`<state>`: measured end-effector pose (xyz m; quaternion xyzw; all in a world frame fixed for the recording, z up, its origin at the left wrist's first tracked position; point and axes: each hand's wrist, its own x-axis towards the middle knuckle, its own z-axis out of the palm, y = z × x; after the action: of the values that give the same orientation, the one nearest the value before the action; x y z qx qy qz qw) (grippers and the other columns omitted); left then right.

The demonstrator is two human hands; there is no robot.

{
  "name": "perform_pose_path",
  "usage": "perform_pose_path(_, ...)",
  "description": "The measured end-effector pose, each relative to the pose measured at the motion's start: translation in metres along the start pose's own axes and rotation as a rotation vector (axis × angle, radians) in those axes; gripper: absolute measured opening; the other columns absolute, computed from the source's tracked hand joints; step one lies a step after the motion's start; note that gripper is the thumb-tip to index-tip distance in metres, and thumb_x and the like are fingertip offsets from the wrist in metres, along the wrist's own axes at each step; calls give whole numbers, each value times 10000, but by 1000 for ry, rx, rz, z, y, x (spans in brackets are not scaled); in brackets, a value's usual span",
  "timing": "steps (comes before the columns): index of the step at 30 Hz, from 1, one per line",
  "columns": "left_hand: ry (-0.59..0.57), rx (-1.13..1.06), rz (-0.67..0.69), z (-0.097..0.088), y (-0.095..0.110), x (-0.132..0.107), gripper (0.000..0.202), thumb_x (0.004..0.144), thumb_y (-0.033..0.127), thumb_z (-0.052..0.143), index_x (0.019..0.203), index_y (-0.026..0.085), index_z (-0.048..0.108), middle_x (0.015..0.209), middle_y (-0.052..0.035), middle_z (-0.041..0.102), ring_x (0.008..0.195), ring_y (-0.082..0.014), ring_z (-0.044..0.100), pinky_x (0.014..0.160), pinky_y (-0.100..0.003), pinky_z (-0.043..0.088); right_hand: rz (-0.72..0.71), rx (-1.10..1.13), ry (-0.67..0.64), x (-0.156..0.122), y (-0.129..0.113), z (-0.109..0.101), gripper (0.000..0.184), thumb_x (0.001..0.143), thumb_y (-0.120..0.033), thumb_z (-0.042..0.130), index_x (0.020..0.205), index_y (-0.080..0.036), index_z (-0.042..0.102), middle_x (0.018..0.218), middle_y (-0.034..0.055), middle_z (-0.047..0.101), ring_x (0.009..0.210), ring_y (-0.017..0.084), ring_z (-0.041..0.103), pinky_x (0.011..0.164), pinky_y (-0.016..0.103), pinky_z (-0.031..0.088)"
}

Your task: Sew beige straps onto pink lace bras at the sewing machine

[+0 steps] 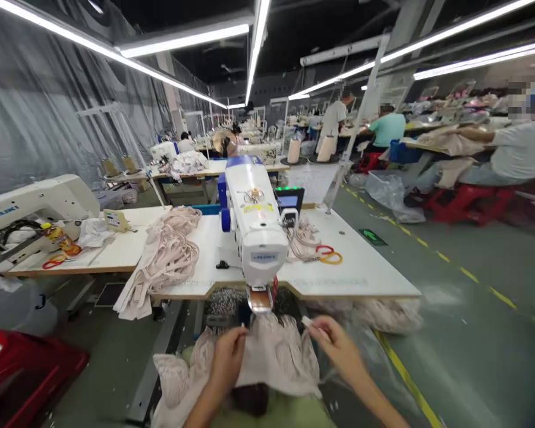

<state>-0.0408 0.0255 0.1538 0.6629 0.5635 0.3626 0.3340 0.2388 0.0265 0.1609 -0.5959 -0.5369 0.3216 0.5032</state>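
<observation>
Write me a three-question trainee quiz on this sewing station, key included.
1. On the table, right of the central sewing machine, lie: A a cup; B scissors; C a bottle.
2. True or false: the large pile of beige strips lies right of that machine.
3. Fill in: pale fabric lies between the left hand and the ____.

Key: 1 B; 2 false, the pile of beige strips is on its left; 3 right hand.
</observation>
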Motion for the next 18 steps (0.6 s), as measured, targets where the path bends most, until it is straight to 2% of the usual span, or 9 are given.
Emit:
perform_pose_path(2,-82,-15,59,-3,22,-5,334,917,370,445,1002,190,714,1009,-91,755,947,-229,689,864,-343,523,-86,-96,-135,-21,-27,14,255,834,-483,583,818,-229,586,822,57,649,794,225,641,748,356,513)
perform_pose_path(6,-230,-6,133,-15,56,-17,314,891,398,543,1065,197,711,1069,-86,745,987,-228,674,904,-352,503,-204,-267,-290,-46,-63,22,171,892,-367,555,940,-204,577,826,22,650,617,144,563,599,264,417)
perform_pose_path(9,-278,28,185,-23,71,-25,346,848,410,619,1097,185,705,1113,-106,735,1031,-247,664,927,-362,489,-285,-345,-357,-57,-74,22,125,884,-299,578,951,-194,587,785,6,659,603,133,565,590,243,377)
perform_pose_path(12,-302,73,255,-27,78,-31,340,861,427,607,1078,186,711,1067,-107,748,979,-246,683,869,-343,510,-338,-407,-407,-65,-80,23,116,878,-267,591,966,-192,597,853,23,695,732,159,638,654,248,400)
perform_pose_path(14,-320,122,305,-27,77,-36,314,883,457,568,995,209,725,951,-79,765,859,-225,700,769,-305,527,-362,-442,-430,-70,-84,22,144,881,-281,599,1000,-199,602,918,29,708,808,168,660,678,247,408)
perform_pose_path(16,-324,187,323,-25,72,-41,322,895,490,530,855,231,718,807,-50,754,712,-205,688,640,-271,518,-402,-455,-462,-71,-86,21,188,887,-319,607,1041,-211,606,961,22,711,846,162,664,676,233,408)
perform_pose_path(18,-289,237,323,-20,63,-40,285,880,491,542,844,260,704,772,-29,741,661,-196,677,607,-265,516,-450,-445,-527,-65,-86,18,214,907,-355,594,1066,-215,617,996,16,711,884,150,662,682,215,412)
